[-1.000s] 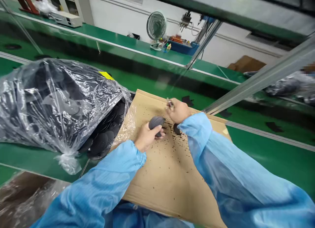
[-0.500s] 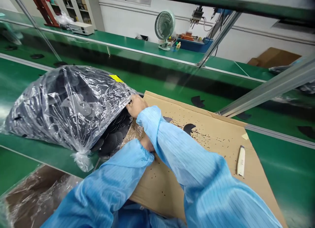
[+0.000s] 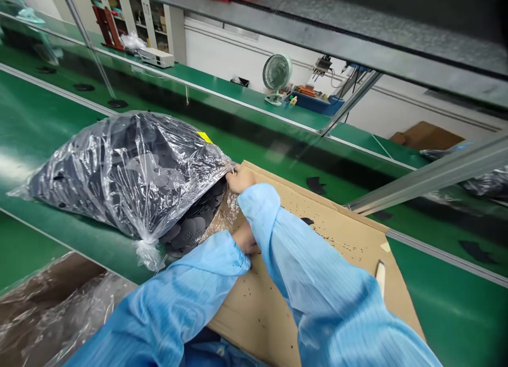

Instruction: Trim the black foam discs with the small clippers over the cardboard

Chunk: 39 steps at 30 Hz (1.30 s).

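Observation:
A clear plastic bag (image 3: 119,171) stuffed with dark round discs lies on the green bench, its open mouth facing a sheet of brown cardboard (image 3: 337,240). My right hand (image 3: 239,180) reaches across and pinches the upper edge of the bag's mouth. Most of my left hand (image 3: 246,240) is hidden under my right sleeve; it rests at the lower edge of the mouth, next to several discs (image 3: 190,229) spilling out. Whether it holds anything is hidden.
Black crumbs dot the cardboard, and a pale knife-like tool (image 3: 380,276) lies near its right edge. Dark cut pieces (image 3: 316,184) lie on the green belt beyond. A fan (image 3: 275,76) stands on the far bench. A plastic-lined box (image 3: 47,303) sits at lower left.
Both hands left the middle of the cardboard, where my left held a dark disc, and went left to the bag's mouth. My right hand now grips the bag's edge. The view shifted.

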Each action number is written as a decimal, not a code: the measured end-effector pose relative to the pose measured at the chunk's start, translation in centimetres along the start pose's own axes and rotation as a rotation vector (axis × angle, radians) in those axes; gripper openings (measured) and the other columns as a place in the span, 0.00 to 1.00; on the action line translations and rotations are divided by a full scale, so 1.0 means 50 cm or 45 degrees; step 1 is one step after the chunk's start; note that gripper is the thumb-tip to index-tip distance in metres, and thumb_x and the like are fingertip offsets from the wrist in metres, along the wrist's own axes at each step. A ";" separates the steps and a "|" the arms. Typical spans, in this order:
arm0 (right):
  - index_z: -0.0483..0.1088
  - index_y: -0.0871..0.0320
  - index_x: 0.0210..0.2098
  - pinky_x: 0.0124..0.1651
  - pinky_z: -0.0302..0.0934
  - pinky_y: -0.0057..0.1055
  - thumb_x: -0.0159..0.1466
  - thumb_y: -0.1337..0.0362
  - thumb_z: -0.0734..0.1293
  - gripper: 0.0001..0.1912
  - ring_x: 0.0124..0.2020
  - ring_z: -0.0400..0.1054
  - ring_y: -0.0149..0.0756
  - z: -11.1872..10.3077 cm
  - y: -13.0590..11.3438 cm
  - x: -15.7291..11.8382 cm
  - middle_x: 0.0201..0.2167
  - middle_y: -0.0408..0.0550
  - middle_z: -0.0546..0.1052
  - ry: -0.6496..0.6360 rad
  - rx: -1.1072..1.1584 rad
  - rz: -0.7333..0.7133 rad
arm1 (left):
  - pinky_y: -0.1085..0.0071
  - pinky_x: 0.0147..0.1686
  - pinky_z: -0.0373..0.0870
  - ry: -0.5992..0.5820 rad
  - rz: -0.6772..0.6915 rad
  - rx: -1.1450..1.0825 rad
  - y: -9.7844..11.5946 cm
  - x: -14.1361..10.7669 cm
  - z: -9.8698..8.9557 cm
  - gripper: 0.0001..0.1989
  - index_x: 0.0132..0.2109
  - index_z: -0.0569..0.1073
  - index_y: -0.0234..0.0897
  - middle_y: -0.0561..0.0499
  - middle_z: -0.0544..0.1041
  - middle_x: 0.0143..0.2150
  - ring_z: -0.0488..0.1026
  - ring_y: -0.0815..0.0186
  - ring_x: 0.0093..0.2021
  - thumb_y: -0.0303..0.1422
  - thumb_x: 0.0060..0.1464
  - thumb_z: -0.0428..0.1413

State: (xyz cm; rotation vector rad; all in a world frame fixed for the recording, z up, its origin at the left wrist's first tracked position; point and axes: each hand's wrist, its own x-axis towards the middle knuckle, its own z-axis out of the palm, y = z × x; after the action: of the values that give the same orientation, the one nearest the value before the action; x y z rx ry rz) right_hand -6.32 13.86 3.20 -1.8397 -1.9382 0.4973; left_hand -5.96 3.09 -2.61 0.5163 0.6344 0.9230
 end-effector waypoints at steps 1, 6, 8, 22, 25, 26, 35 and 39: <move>0.71 0.59 0.33 0.38 0.63 0.32 0.58 0.66 0.62 0.06 0.34 0.69 0.42 -0.009 0.010 -0.001 0.30 0.48 0.74 0.002 0.045 0.035 | 0.64 0.40 0.73 -0.034 -0.022 -0.026 -0.003 -0.004 0.004 0.14 0.41 0.73 0.34 0.43 0.75 0.37 0.73 0.59 0.40 0.41 0.60 0.52; 0.67 0.59 0.31 0.31 0.58 0.28 0.58 0.62 0.61 0.07 0.26 0.64 0.35 -0.090 0.076 -0.058 0.23 0.42 0.69 0.038 0.256 -0.143 | 0.67 0.33 0.74 -0.096 -0.124 -0.058 -0.004 0.000 -0.002 0.14 0.38 0.71 0.34 0.47 0.74 0.32 0.73 0.63 0.32 0.33 0.45 0.64; 0.66 0.59 0.31 0.32 0.58 0.29 0.60 0.59 0.61 0.09 0.26 0.63 0.35 -0.132 0.108 -0.115 0.23 0.42 0.69 0.163 0.314 -0.289 | 0.67 0.31 0.74 -0.119 -0.186 -0.059 0.002 -0.001 -0.005 0.15 0.38 0.70 0.32 0.46 0.74 0.31 0.73 0.63 0.30 0.35 0.46 0.64; 0.67 0.58 0.40 0.47 0.60 0.40 0.64 0.63 0.59 0.08 0.42 0.66 0.43 -0.110 0.274 -0.364 0.39 0.53 0.72 0.608 0.276 -0.373 | 0.73 0.34 0.75 -0.060 -0.066 0.088 0.027 -0.029 -0.004 0.23 0.45 0.73 0.36 0.46 0.75 0.44 0.74 0.63 0.40 0.28 0.40 0.68; 0.66 0.58 0.44 0.41 0.64 0.36 0.64 0.56 0.61 0.14 0.36 0.68 0.39 -0.095 0.269 -0.368 0.36 0.50 0.73 0.519 0.776 -0.048 | 0.70 0.37 0.76 0.006 0.154 0.160 0.015 -0.033 0.007 0.27 0.48 0.72 0.37 0.46 0.75 0.47 0.74 0.61 0.45 0.30 0.38 0.69; 0.67 0.58 0.44 0.39 0.64 0.34 0.63 0.54 0.62 0.15 0.34 0.68 0.38 -0.091 0.267 -0.369 0.34 0.48 0.73 0.459 0.877 0.000 | 0.69 0.38 0.76 -0.002 0.180 0.200 0.011 -0.035 0.011 0.28 0.48 0.72 0.38 0.46 0.74 0.47 0.73 0.60 0.46 0.31 0.38 0.69; 0.68 0.58 0.33 0.36 0.60 0.32 0.60 0.55 0.64 0.12 0.29 0.64 0.36 -0.097 0.280 -0.373 0.27 0.45 0.71 0.489 0.714 -0.005 | 0.62 0.55 0.67 -0.170 0.267 0.391 -0.013 -0.039 0.006 0.26 0.50 0.73 0.34 0.43 0.72 0.53 0.69 0.58 0.53 0.35 0.43 0.68; 0.70 0.58 0.35 0.35 0.60 0.32 0.61 0.55 0.64 0.12 0.29 0.65 0.37 -0.101 0.278 -0.373 0.27 0.45 0.71 0.433 0.648 -0.034 | 0.59 0.48 0.72 -0.142 0.161 0.410 -0.013 -0.043 0.006 0.25 0.48 0.74 0.33 0.42 0.74 0.49 0.72 0.55 0.48 0.37 0.42 0.68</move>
State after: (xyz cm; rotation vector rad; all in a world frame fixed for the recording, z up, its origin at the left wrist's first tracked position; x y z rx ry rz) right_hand 8.83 -4.03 -0.89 -1.4583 -1.4447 0.5641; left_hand -6.34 0.91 -2.23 0.8983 0.6584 0.9081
